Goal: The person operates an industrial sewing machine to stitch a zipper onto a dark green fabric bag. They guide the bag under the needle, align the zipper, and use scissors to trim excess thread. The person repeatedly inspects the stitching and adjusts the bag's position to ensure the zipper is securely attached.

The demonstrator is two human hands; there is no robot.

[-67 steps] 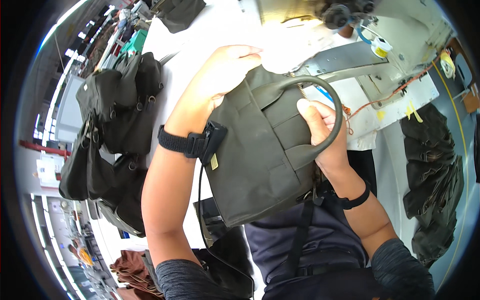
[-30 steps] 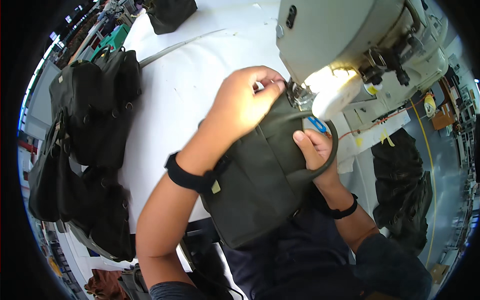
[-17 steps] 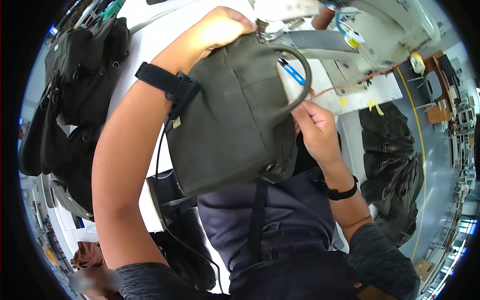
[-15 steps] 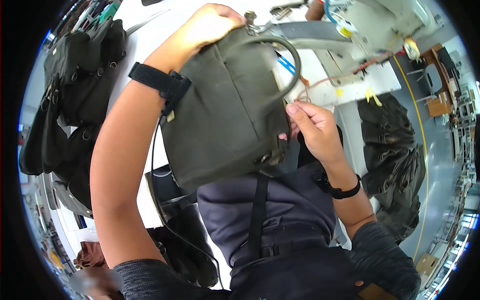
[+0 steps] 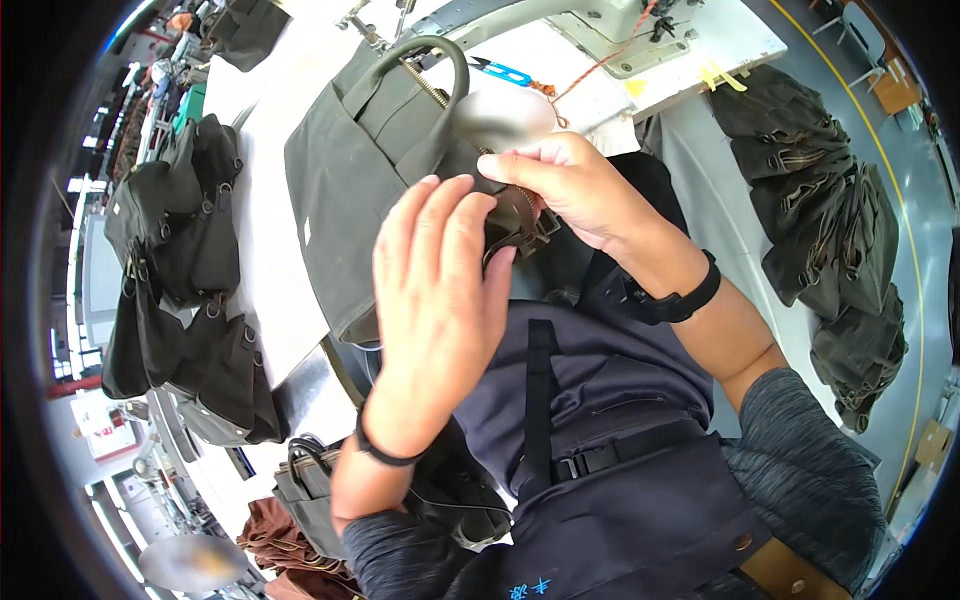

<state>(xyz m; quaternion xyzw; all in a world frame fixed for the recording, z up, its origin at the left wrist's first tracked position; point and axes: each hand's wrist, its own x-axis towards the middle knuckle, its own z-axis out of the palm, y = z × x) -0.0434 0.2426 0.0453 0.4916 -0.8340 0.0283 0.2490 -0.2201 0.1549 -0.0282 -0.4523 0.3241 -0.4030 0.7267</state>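
A dark olive handbag [image 5: 345, 190] with a rounded carrying handle [image 5: 458, 75] lies tilted on the white table in front of me. Its brass-toothed zipper [image 5: 428, 85] runs along the top and shows again at the near right end. There my right hand [image 5: 590, 195] pinches the zippered edge between thumb and fingers. Over the bag's near side hovers or rests my left hand [image 5: 435, 275], fingers stretched out and thumb apart, close to the metal buckle end [image 5: 535, 235]; contact is hard to tell.
Beyond the bag stands a sewing machine [image 5: 590, 35], with blue thread snips [image 5: 500, 72] and an orange cord [image 5: 600, 70] near it. Dark bags [image 5: 185, 220] lie at left, brown pieces [image 5: 285, 540] lower left. Dark bag pieces [image 5: 800, 180] hang or lie at right.
My left hand has left the bag's far top corner and come down to its near right end. The bag has turned and shifted left; my right hand still pinches its edge.
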